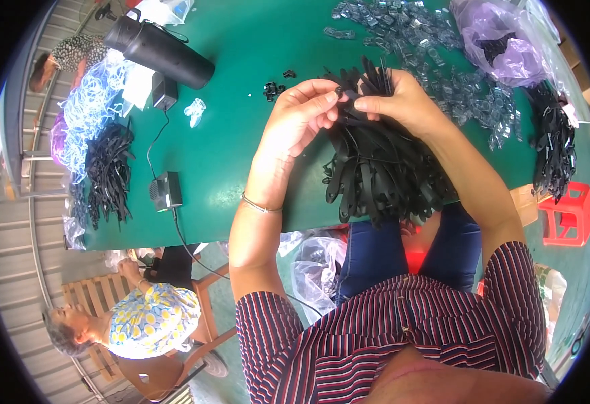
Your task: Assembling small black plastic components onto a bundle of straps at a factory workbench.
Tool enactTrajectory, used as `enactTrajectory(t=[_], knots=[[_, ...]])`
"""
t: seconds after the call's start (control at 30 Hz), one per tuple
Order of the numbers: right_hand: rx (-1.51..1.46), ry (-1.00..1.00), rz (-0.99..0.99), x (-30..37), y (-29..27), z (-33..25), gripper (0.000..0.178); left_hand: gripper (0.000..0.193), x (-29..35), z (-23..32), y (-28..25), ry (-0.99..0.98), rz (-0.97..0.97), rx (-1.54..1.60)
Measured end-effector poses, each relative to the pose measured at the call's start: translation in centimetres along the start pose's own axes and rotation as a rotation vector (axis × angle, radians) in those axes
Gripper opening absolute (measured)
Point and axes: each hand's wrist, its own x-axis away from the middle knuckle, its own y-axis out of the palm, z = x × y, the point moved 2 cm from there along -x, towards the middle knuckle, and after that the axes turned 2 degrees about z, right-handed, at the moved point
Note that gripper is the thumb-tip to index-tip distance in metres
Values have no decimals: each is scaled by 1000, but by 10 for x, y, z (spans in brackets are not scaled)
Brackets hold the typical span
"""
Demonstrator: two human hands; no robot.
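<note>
My left hand (302, 111) pinches a small black piece (339, 93) between thumb and fingertips, close beside my right hand. My right hand (403, 104) is closed around the upper ends of some black straps, with its thumb pointing toward the left hand. Below both hands a thick bundle of black straps (382, 168) lies on the green table (221, 161) and hangs over its near edge. A few small black plastic parts (272, 91) lie left of my hands. The exact shape of the piece in my left fingers is too small to tell.
Many clear plastic buckles (470, 101) spread at the far right, near a purple plastic bag (504, 40). More black straps hang at the table's right (554, 148) and left (110, 168). A black bottle (160, 50) and a small black box (166, 190) with a cable stand left. A person (150, 320) sits lower left.
</note>
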Motion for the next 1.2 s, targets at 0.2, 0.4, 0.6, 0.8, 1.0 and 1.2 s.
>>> enactTrajectory(t=[0.2,0.4,0.6,0.8,1.0,1.2], knots=[[-2,-35,-20,1,2,0,18,19,-1,-3,-2,-31,-25,38],[-22,-20,-20,2,3,-3,18,17,-1,-3,0,49,49,-102],[6,-13,-22,2,1,-4,20,18,-1,-3,0,38,11,-24],[18,-44,20,4,2,-3,20,19,-1,-3,0,10,4,6],[60,-107,21,3,2,-2,21,15,-1,-3,2,3,16,-37],[87,-87,45,3,2,-3,20,18,1,-2,5,29,41,-92]])
